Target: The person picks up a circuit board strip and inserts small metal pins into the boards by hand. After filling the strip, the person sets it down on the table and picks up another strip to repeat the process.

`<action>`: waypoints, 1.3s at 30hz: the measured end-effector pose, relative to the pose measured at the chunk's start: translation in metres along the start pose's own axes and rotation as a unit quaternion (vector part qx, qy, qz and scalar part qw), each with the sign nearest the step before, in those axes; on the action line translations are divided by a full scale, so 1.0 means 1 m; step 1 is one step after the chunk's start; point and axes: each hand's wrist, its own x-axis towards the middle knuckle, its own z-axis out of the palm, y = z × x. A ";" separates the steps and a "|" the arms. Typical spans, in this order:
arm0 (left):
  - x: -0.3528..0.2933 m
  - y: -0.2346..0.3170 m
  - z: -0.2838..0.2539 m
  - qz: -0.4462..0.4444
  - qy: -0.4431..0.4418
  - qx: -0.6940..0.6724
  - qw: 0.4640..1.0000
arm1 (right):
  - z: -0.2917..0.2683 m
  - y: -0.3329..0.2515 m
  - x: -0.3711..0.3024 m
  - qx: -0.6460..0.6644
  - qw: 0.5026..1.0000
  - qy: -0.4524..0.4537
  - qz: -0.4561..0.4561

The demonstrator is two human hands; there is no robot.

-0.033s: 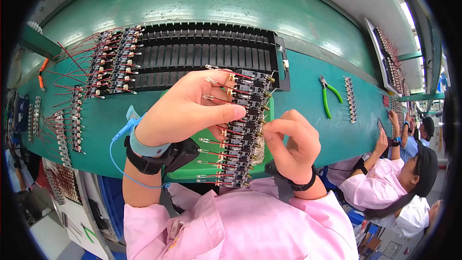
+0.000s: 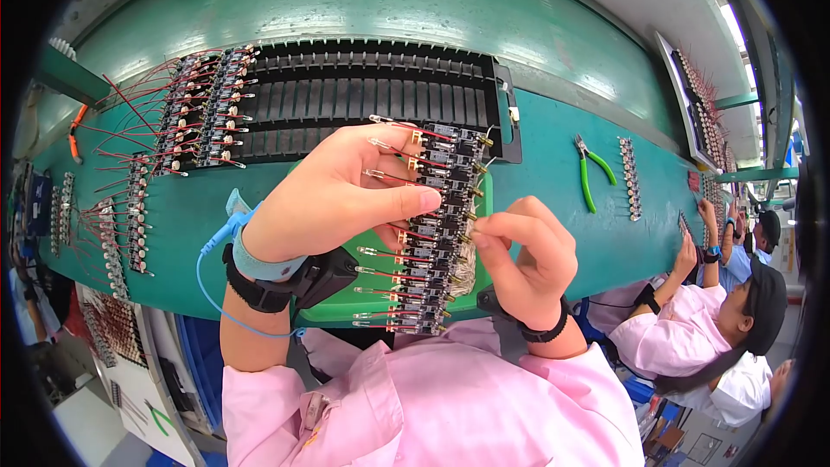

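My left hand [image 2: 346,195] grips a long strip of joined black electronic modules [image 2: 441,229], thumb on top and fingers behind. Short red leads with clear glass-like tips stick out along the strip's left side, and small brass-coloured parts line its right edge. My right hand [image 2: 527,251] is closed in a pinch at that right edge, about halfway along; whatever lies between thumb and forefinger is too small to make out. Below the strip is a green tray [image 2: 354,301] with a bundle of pale, thin wire-like pieces [image 2: 464,270], partly hidden by the strip and my hands.
Beyond my hands lies a black slotted rack [image 2: 363,99], with wired module strips [image 2: 226,108] at its left end. Green-handled cutters [image 2: 592,173] and another strip [image 2: 629,180] rest to the right on the green bench [image 2: 553,134]. Co-workers [image 2: 692,320] sit at the right.
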 end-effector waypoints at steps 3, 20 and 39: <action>0.000 0.000 -0.001 0.013 0.024 0.008 1.000 | -0.001 0.000 -0.001 -0.047 0.998 0.036 -0.019; 0.005 -0.004 -0.006 0.009 0.029 0.048 0.998 | -0.002 0.018 -0.032 -0.199 0.938 -0.283 -0.007; 0.005 -0.011 -0.001 0.026 0.009 0.009 1.000 | -0.009 -0.006 -0.004 0.006 0.986 -0.137 0.090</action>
